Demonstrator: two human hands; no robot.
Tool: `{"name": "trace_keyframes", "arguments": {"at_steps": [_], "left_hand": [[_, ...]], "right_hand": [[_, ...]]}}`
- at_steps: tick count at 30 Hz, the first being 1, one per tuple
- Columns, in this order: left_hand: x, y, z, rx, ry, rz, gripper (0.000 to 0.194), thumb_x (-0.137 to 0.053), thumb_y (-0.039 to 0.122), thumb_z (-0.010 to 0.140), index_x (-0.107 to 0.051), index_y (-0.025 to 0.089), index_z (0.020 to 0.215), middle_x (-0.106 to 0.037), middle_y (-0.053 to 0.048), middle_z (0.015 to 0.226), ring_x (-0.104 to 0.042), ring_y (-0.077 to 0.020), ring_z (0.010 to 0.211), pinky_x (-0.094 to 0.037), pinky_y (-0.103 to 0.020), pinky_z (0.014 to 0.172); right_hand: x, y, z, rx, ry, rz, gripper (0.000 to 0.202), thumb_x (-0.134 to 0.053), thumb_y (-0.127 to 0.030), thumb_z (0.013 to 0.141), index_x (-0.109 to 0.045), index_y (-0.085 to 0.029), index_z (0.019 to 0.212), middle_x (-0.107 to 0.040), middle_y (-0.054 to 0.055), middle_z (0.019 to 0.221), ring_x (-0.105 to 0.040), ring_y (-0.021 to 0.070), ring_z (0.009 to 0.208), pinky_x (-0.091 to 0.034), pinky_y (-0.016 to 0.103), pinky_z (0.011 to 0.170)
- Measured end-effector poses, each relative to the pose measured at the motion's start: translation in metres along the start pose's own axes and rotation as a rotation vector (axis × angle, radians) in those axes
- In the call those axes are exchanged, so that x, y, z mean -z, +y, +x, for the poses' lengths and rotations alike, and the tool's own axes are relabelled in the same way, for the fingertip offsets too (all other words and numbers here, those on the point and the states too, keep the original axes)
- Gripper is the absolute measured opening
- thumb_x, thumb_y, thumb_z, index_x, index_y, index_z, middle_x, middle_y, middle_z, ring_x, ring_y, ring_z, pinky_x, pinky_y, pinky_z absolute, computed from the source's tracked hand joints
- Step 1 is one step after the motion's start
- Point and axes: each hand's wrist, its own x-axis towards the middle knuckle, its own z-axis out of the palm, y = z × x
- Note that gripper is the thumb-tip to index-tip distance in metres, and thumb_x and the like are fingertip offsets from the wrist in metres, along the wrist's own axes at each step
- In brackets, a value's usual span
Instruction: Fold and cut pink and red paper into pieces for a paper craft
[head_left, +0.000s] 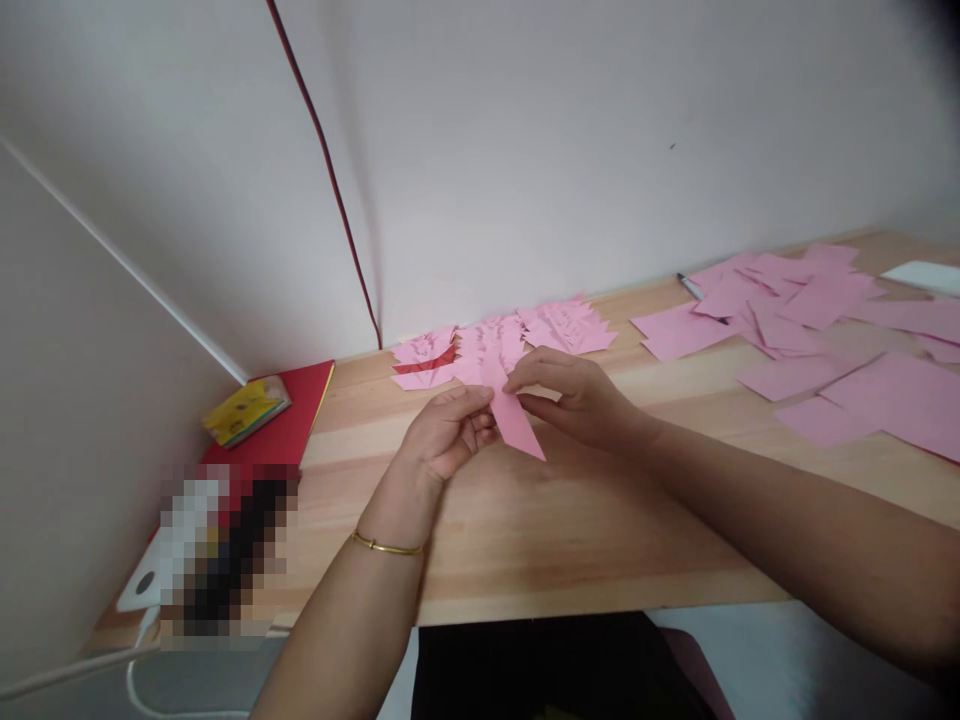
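Between my two hands is a narrow strip of pink paper (517, 428), held slanting above the wooden table. My left hand (452, 428) pinches its left edge with thumb and fingers; a gold bangle circles that wrist. On the other edge, my right hand (566, 392) grips the paper between thumb and forefinger. Just behind the hands, pink folded paper pieces (566, 325) with pointed ends lie in rows by the wall. A red folded piece (426, 361) sits among them at the left.
Loose pink paper sheets (825, 295) are spread over the table's right side, with a pen (688, 287) partly under them. At left, a yellow packet (247, 408) rests on a red folder (304, 400). A white power strip (139, 585) with a cable is near the left edge. A dark cord (330, 165) hangs down the wall.
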Motion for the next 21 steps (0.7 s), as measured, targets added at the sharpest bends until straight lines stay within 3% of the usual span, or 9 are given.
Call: {"name": "trace_keyframes", "arguments": {"at_steps": [4, 11, 16, 21], "left_hand": [[0.0016, -0.0001, 0.0017, -0.085, 0.053, 0.026, 0.02, -0.076, 0.019, 0.067, -0.058, 0.012, 0.073, -0.057, 0.002, 0.055, -0.053, -0.0048, 0.05, -0.046, -0.016, 0.051], [-0.0016, -0.0024, 0.0008, -0.199, 0.147, 0.111, 0.028, -0.08, 0.021, 0.059, -0.054, 0.014, 0.067, -0.06, 0.002, 0.057, -0.057, -0.0064, 0.053, -0.047, -0.017, 0.053], [-0.0044, -0.0025, 0.0, -0.269, 0.172, 0.096, 0.03, -0.08, 0.018, 0.058, -0.051, 0.015, 0.065, -0.06, 0.002, 0.057, -0.058, -0.0076, 0.054, -0.048, -0.02, 0.057], [-0.0053, -0.0024, -0.0011, -0.197, 0.123, 0.11, 0.026, -0.079, 0.018, 0.058, -0.055, 0.013, 0.067, -0.061, 0.001, 0.057, -0.058, -0.0081, 0.053, -0.047, -0.02, 0.056]], "right_hand": [[-0.0028, -0.001, -0.001, -0.081, 0.002, 0.046, 0.021, -0.059, -0.028, 0.084, -0.061, -0.024, 0.104, -0.066, 0.005, 0.095, -0.06, 0.0174, 0.086, -0.049, 0.032, 0.078], [-0.0051, 0.0014, -0.0043, -0.076, -0.059, 0.108, 0.013, -0.056, -0.029, 0.084, -0.067, -0.023, 0.087, -0.07, 0.005, 0.089, -0.063, 0.0174, 0.083, -0.049, 0.032, 0.078], [-0.0023, 0.0052, -0.0022, -0.076, -0.056, 0.118, 0.013, -0.057, -0.031, 0.084, -0.067, -0.024, 0.088, -0.07, 0.005, 0.09, -0.062, 0.0178, 0.084, -0.048, 0.032, 0.078], [-0.001, 0.0035, -0.0004, -0.045, -0.084, 0.153, 0.013, -0.059, -0.034, 0.084, -0.066, -0.023, 0.084, -0.068, 0.004, 0.084, -0.061, 0.0166, 0.08, -0.047, 0.031, 0.076]]}}
